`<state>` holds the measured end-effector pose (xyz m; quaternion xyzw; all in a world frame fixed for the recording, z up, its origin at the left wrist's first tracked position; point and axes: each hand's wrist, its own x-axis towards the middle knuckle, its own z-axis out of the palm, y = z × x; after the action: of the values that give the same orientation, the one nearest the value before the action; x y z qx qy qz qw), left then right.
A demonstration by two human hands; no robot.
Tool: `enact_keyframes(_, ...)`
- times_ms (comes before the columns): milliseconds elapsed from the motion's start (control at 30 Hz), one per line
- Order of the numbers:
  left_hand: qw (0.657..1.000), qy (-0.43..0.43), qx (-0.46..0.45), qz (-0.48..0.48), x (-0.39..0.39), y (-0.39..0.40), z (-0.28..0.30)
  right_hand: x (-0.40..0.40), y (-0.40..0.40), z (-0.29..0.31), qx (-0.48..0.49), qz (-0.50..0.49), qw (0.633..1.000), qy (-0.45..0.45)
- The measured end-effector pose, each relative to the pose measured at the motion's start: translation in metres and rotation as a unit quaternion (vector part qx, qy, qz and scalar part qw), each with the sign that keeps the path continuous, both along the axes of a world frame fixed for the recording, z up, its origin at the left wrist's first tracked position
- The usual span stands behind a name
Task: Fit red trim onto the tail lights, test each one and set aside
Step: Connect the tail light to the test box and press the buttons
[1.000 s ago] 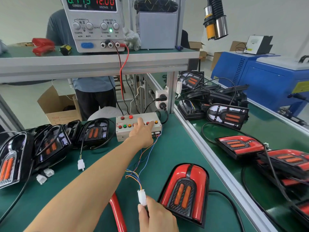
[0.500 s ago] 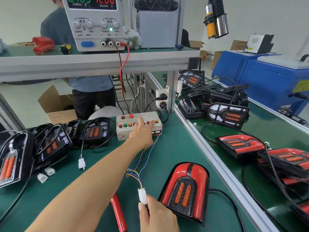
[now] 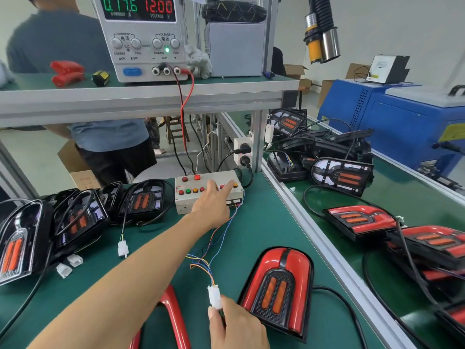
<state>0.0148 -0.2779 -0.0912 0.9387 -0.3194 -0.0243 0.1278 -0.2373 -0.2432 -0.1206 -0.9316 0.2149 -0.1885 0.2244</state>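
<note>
Glossy red plastic trim, arch-shaped and split by a black centre strip, covers the tail light (image 3: 278,289) lying face up on the green bench mat (image 3: 251,230); its rounded end points away from the person and its long axis runs near to far, tilted slightly rightward, with two orange bars set in a black honeycomb-textured inset. A black cable leaves its right side. The right hand (image 3: 236,323), at the lower edge just left of the lamp, has its fingers curled and pinches a small white plastic connector (image 3: 214,297), held upright, from which thin coloured wires (image 3: 208,250) rise toward the switch box. The left arm stretches forward across the mat; the left hand (image 3: 211,205) rests on the off-white rectangular switch box (image 3: 208,191), index finger extended onto the row of red, green and orange round buttons, other fingers loosely bent, gripping nothing. A loose curved red trim piece (image 3: 175,318) lies near the bottom edge beneath that forearm. Untrimmed black tail lights (image 3: 143,200) with shiny lenses crowd the left. Red-trimmed lamps (image 3: 362,220) lie on the right-hand bench. The grey power supply (image 3: 141,36) on the shelf reads 12.00 volts.
</note>
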Motion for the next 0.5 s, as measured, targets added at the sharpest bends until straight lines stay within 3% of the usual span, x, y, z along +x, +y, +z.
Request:
enact_keyframes(67,0.995,-0.025,-0.090,-0.045,-0.012,0.013,0.008,-0.003,-0.008,0.012,0.059,0.027,0.997,0.047)
enact_keyframes(133,0.982,-0.008,-0.141,-0.126,-0.029,0.032,0.016,-0.006,-0.009,0.004,0.106,0.002,0.994,-0.018)
enact_keyframes(233,0.964,0.033,-0.053,-0.258,-0.059,0.068,0.021,-0.006,-0.012,0.010,0.137,0.000,0.990,0.045)
enact_keyframes(333,0.950,0.027,0.013,-0.312,-0.086,0.099,0.014,-0.002,-0.014,0.020,0.147,0.012,0.987,0.069)
enact_keyframes(500,0.946,0.047,-0.077,-0.311,-0.094,0.109,-0.001,0.002,-0.012,0.026,0.133,0.022,0.985,0.112)
